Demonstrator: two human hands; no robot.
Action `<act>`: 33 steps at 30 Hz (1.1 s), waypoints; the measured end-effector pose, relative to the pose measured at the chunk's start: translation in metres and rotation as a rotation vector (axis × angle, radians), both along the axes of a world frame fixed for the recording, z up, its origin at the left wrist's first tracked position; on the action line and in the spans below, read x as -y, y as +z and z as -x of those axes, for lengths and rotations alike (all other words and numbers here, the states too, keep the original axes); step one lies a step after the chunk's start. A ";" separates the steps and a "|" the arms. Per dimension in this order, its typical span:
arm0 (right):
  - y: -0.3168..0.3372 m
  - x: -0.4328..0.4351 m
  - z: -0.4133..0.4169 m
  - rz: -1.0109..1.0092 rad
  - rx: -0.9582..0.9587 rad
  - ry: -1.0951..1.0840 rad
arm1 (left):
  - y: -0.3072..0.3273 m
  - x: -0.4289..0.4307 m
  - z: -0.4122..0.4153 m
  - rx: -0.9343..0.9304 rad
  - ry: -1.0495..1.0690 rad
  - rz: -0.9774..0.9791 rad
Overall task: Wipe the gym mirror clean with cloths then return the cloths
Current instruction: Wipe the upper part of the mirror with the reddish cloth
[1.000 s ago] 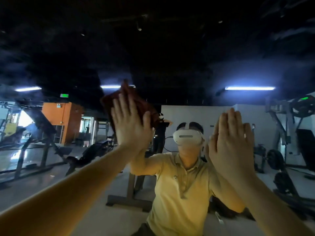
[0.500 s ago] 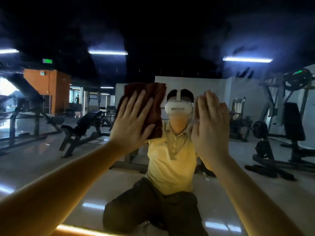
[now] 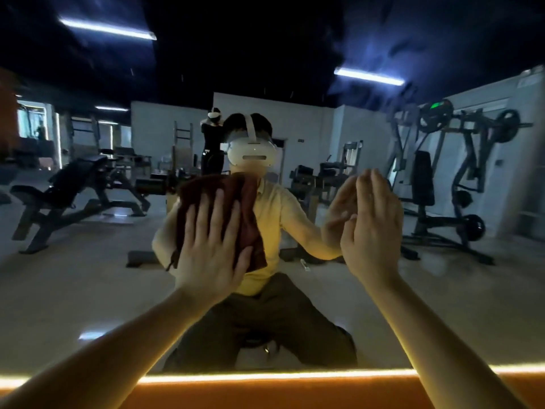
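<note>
Pressing flat on the glass is what your left hand (image 3: 211,249) is doing right now: fingers straight and spread, palm pinning a dark red, rumpled cloth (image 3: 233,190) against the big gym wall mirror (image 3: 88,290). It's not a pinch or a curled grip, just an open palm holding it there. The cloth sits around chest height on your reflection, bunched above and to the right of your fingers, with a corner hanging down past your thumb. Your right hand (image 3: 373,228) is up just beside it, also open, fingers straight and close together, fingertips meeting their own reflection at the glass. In the mirror you can see yourself low down in a yellow polo shirt (image 3: 280,214) and a white headset (image 3: 252,152), a black incline bench (image 3: 73,187) off to the left, and a plate-loaded weight machine (image 3: 460,172) on the right. A glowing orange light strip (image 3: 265,376) runs along the mirror's bottom edge, crossed by both your forearms.
</note>
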State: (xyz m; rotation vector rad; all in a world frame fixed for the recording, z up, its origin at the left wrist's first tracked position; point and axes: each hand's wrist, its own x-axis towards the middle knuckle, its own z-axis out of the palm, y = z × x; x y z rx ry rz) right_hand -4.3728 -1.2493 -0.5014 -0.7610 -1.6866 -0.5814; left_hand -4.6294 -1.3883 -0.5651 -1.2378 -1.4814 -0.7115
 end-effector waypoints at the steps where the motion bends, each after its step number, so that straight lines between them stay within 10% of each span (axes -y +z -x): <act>1: -0.003 -0.007 -0.012 -0.002 0.021 0.008 | 0.000 -0.017 -0.021 -0.007 -0.022 0.003; 10: 0.000 -0.030 -0.071 -0.001 0.270 0.243 | -0.016 -0.118 -0.179 -0.115 -0.118 0.164; 16: 0.037 -0.044 -0.097 0.024 0.159 0.084 | 0.005 -0.074 -0.107 -0.340 -0.054 0.320; 21: 0.062 -0.057 -0.087 0.086 0.021 -0.016 | 0.097 -0.010 -0.021 -0.077 0.179 0.087; 26: 0.061 -0.068 -0.101 -0.027 0.036 0.104 | 0.176 -0.067 -0.104 0.293 0.159 -0.326; 33: 0.108 -0.106 -0.150 -0.135 -0.028 0.287 | 0.146 -0.183 -0.265 -0.174 -0.061 0.081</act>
